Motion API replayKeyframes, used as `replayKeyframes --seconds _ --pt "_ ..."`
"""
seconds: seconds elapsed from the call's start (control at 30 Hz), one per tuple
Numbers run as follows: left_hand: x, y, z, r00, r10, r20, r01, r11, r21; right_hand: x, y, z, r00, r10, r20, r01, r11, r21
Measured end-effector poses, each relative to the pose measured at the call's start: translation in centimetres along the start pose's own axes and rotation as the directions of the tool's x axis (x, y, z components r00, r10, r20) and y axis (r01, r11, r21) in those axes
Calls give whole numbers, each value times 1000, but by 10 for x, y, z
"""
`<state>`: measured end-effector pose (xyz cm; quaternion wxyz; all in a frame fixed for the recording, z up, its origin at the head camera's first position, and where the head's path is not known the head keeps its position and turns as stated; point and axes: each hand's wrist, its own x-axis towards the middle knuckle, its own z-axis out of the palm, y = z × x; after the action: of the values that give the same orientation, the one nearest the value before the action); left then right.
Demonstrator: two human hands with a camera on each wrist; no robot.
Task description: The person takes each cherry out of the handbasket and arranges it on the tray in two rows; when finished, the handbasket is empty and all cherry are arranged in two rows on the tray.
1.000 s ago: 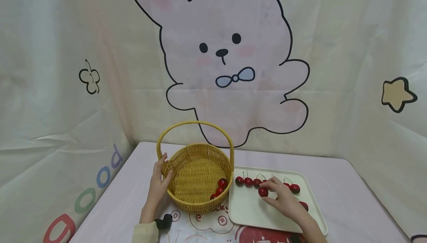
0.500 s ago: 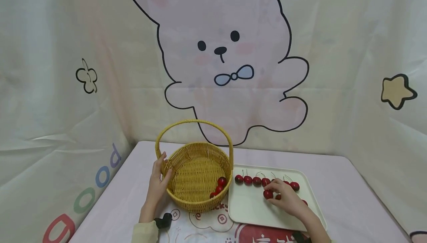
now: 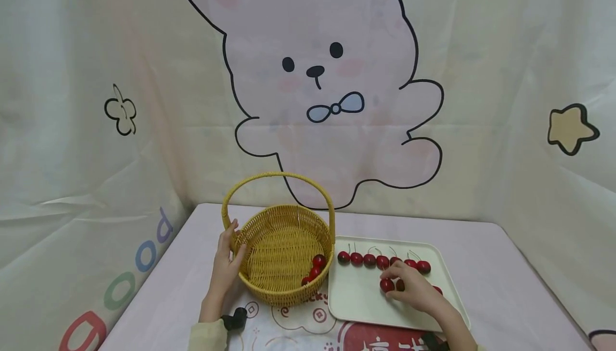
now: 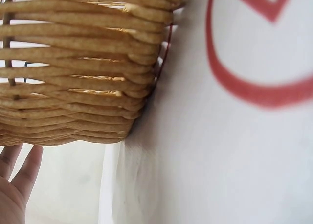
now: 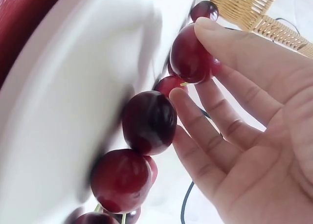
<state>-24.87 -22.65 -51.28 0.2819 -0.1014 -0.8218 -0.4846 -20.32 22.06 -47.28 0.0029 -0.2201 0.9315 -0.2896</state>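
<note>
My left hand [image 3: 225,262] grips the left rim of a yellow woven basket [image 3: 269,260] near the foot of its handle, thumb on the inner side. In the left wrist view, fingertips [image 4: 32,160] touch the weave. Several red cherries [image 3: 315,272] lie inside, on the right. Over a cream tray [image 3: 356,308], my right hand [image 3: 415,288] pinches a cherry [image 5: 190,53] between thumb and fingers, low beside a darker cherry [image 5: 149,122]. Behind the hand, a row of stemmed cherries [image 3: 369,260] runs along the tray's far side, partly hidden by it.
The tray stands close against the basket's right side. A printed mat with red patterns [image 3: 375,337] lies at the front of the pale tabletop [image 3: 510,287]. A curtain with a rabbit drawing [image 3: 327,126] hangs behind the table.
My right hand has brought the pinched cherry slightly right and toward me, down beside another cherry, uncovering more of the far row. My left hand keeps its hold on the basket.
</note>
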Motion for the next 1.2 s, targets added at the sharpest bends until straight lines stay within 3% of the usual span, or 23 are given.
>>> replayKeyframes --seconds 0.8,1.2 --pt "0 0 0 1000 14 -8 -14 1000 -3 1 8 5 998 55 -10 -55 998 -38" --pt "-1 -1 0 1000 0 2 0 1000 -5 1 10 7 999 27 -41 -30 998 -50"
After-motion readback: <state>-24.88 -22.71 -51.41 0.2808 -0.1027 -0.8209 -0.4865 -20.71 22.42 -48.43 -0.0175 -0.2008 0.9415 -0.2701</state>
